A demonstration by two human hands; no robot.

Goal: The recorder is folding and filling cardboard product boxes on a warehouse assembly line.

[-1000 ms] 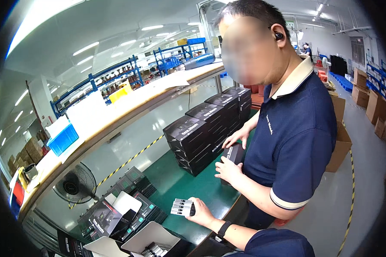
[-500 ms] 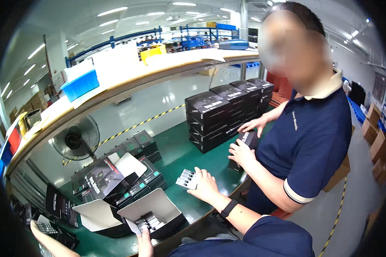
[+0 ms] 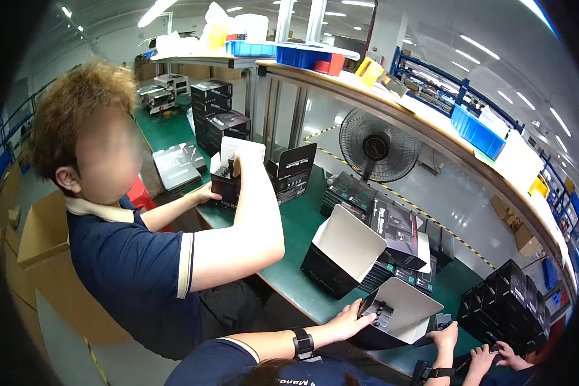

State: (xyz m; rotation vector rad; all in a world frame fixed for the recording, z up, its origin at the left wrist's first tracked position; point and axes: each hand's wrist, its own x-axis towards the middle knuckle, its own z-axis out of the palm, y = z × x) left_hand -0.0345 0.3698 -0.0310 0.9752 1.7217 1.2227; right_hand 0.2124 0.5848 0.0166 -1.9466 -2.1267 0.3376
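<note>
My left hand (image 3: 349,323) grips the near left wall of an open black box (image 3: 373,336), its thumb over the rim. The white-lined lid (image 3: 410,312) of that box is folded back. Inside lie several small grey pieces with black ends (image 3: 383,314). At the right side of the box my right hand (image 3: 444,336) is closed round a small bundle of grey pieces (image 3: 441,320), partly hidden by the lid and my fingers. Another open black box (image 3: 331,267) stands just left, its white inner flap raised.
Stacked black boxes (image 3: 505,305) stand at the right, near a co-worker's hands (image 3: 489,359). At the left, a co-worker (image 3: 128,251) reaches into an open black box (image 3: 227,186). Flat dark packages (image 3: 347,193) and a fan (image 3: 376,147) lie beyond, under a shelf (image 3: 431,122).
My view has swung to the left, bringing the left co-worker in. My right hand, with the bundle of grey pieces, has come closer to the open box. My left hand remains on that box.
</note>
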